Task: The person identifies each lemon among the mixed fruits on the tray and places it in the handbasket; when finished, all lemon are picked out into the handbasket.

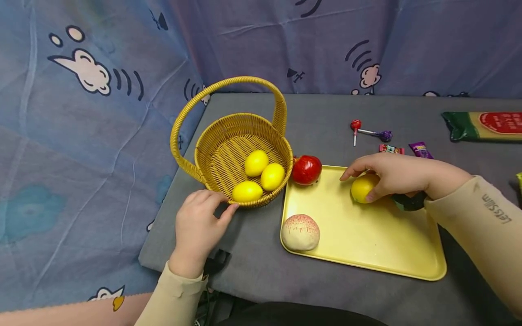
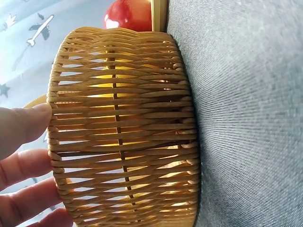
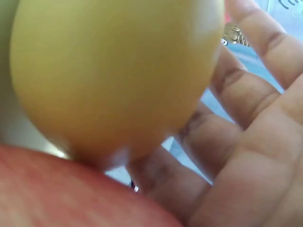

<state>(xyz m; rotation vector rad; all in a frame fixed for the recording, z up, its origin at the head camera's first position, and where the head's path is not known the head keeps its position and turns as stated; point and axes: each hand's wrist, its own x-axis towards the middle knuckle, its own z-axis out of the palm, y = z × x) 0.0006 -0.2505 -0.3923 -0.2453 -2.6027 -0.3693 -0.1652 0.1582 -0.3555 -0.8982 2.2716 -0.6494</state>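
My left hand (image 1: 200, 222) pinches the near rim of a yellow wicker basket (image 1: 223, 179) with a tall arched handle; in the left wrist view the thumb (image 2: 33, 120) lies at the rim. Three lemons lie inside: one at the back (image 1: 256, 163), one to the right (image 1: 272, 177) and one at the front (image 1: 247, 192). Over the yellow tray (image 1: 367, 244), my right hand (image 1: 401, 174) holds another lemon (image 1: 363, 188) between thumb and fingers. That lemon (image 3: 113, 75) fills much of the right wrist view. The palm partly hides a dark green thing (image 1: 409, 202) on the tray.
A red pomegranate (image 1: 306, 170) sits at the tray's back left corner, and a pinkish peach-like bun (image 1: 301, 232) at its front left. Behind the tray lie two lollipops (image 1: 356, 125), small candies (image 1: 421, 150) and a green-and-tan packet (image 1: 485, 126). Patterned curtain (image 1: 326, 50) borders the table.
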